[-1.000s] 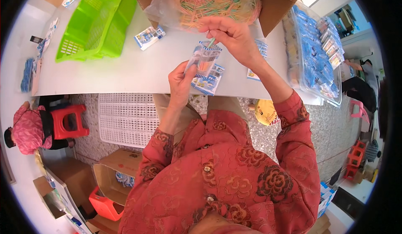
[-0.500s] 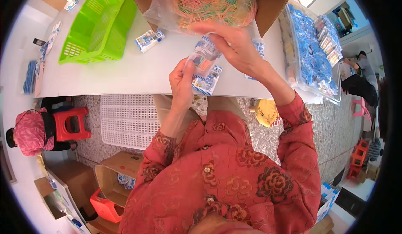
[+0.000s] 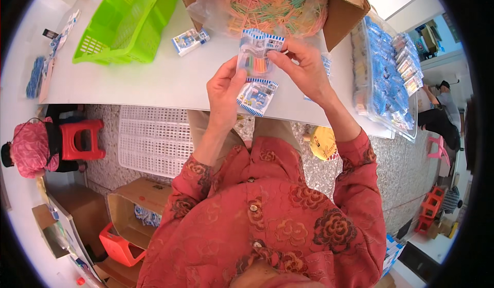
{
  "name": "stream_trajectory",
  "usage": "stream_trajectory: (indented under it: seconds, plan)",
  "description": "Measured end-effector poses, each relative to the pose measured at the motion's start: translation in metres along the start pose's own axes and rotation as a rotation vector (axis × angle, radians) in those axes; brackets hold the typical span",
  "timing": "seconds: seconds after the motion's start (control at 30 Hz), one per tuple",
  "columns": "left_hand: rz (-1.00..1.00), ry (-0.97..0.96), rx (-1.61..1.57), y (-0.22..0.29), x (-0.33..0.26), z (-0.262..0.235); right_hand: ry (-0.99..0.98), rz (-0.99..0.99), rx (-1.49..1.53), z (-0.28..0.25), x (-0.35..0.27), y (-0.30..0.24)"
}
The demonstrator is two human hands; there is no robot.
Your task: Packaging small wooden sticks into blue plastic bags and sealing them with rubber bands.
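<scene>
Between my two hands, above the near edge of the table, is a small clear plastic packet (image 3: 256, 61) with blue-striped ends. Short coloured sticks show inside it. My left hand (image 3: 225, 85) pinches its left side, thumb on the front. At its right side my right hand (image 3: 303, 66) grips it with thumb and fingers. Just below, a printed blue-and-white packet (image 3: 257, 97) lies at the table's edge. Farther away, an open cardboard box (image 3: 346, 11) lies with a clear bag of thin pink, yellow and green sticks (image 3: 275, 7) in its mouth.
On the white table (image 3: 149, 84) stand a green basket (image 3: 140, 43) at left and a clear tub (image 3: 362, 100) of blue packets at right. Another packet (image 3: 190, 42) lies between basket and box. Below are a white crate (image 3: 154, 138) and red stools (image 3: 83, 138). Two people sit farther off.
My right hand has come down from over the packet's top to its right side. The packet now stands more upright, its striped top end showing. The view has shifted slightly.
</scene>
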State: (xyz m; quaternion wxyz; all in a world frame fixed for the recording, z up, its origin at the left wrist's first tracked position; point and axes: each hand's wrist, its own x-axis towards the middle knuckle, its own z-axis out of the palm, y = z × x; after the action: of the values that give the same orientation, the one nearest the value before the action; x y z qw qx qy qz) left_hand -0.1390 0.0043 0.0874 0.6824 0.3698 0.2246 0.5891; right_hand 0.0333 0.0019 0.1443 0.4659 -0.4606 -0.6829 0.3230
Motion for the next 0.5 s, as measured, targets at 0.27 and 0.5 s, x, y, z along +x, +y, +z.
stream_trajectory:
  seconds: [0.27,0.5]
  plan:
    - [-0.009,-0.064,0.353,0.016,0.008,-0.010,-0.102,0.135,0.078,0.006,-0.001,0.005]
    - [0.057,-0.072,0.346,0.019,0.006,-0.008,-0.207,0.239,0.290,0.012,-0.001,0.013]
